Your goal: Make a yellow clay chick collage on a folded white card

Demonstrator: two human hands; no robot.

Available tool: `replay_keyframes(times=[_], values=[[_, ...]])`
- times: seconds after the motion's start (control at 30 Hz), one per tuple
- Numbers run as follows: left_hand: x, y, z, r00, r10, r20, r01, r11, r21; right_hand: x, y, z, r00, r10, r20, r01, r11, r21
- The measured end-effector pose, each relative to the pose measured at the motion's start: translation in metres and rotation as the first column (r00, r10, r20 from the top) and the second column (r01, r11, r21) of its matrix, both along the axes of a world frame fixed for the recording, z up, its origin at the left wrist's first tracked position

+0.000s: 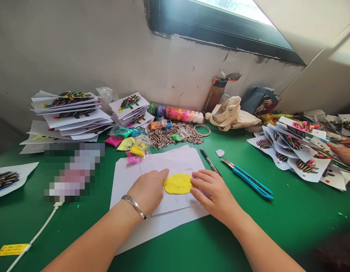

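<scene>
A flattened oval of yellow modelling clay point(178, 184) lies on a white sheet of paper point(175, 207) with thin pen lines, two short leg shapes showing below it. My left hand point(149, 189), a silvery bangle at its wrist, rests on the paper at the clay's left edge. One finger points toward the clay; the others are bent under the hand and mostly hidden. At the right edge, my right hand point(211, 192) is open, with its fingers apart and the tips touching the clay. More white sheets point(126, 234) are stacked underneath.
A black pen point(210, 161) and blue utility knife point(248, 179) lie right. Sunflower seeds point(163, 138), bagged clay point(137, 147) and a tape ring point(202, 130) are behind. Stacked seed pictures point(70, 121) stand left, more point(293, 143) right, near another person's hand point(343, 151). A cable point(41, 230) crosses left.
</scene>
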State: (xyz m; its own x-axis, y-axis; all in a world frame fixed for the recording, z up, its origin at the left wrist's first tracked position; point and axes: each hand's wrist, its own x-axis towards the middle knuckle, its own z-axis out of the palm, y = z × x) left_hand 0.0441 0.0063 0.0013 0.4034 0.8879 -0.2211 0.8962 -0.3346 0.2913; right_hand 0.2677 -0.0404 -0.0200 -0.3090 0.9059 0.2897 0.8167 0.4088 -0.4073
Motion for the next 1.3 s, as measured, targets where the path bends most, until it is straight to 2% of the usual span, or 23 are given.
replay_keyframes(times=[0.4,0.5,0.6,0.7,0.8,1.0,1.3], values=[[0.001,0.0005,-0.001,1.0,-0.002,-0.009,0.002,1.0,0.005,0.0003,0.0006,0.002,0.999,0.017,-0.039,-0.018,0.999,-0.03],[0.0004,0.0,-0.0012,1.0,0.001,-0.014,-0.001,1.0,0.006,0.0011,0.0018,-0.0021,0.997,-0.041,-0.069,0.037,0.998,-0.05],[-0.0001,0.0001,-0.0013,1.0,-0.003,-0.012,0.004,1.0,0.013,-0.0007,0.0025,-0.0056,0.995,-0.099,0.008,0.099,0.993,-0.065],[-0.0002,0.0002,-0.0015,1.0,-0.008,-0.014,0.008,1.0,0.022,-0.0041,0.0021,-0.006,0.986,-0.059,0.155,0.071,0.995,-0.076],[0.0,-0.0003,-0.0016,1.0,-0.015,-0.018,0.016,0.999,0.036,-0.0057,0.0014,-0.0054,0.973,-0.038,0.227,0.059,0.995,-0.086],[-0.0002,-0.0014,-0.0017,1.0,-0.024,-0.017,0.024,0.999,0.039,-0.0053,0.0034,-0.006,0.977,-0.078,0.199,0.099,0.991,-0.095],[0.0003,-0.0014,-0.0015,0.999,-0.026,-0.029,0.028,0.999,0.04,-0.0045,0.0035,-0.0047,0.976,-0.069,0.207,0.094,0.989,-0.114]])
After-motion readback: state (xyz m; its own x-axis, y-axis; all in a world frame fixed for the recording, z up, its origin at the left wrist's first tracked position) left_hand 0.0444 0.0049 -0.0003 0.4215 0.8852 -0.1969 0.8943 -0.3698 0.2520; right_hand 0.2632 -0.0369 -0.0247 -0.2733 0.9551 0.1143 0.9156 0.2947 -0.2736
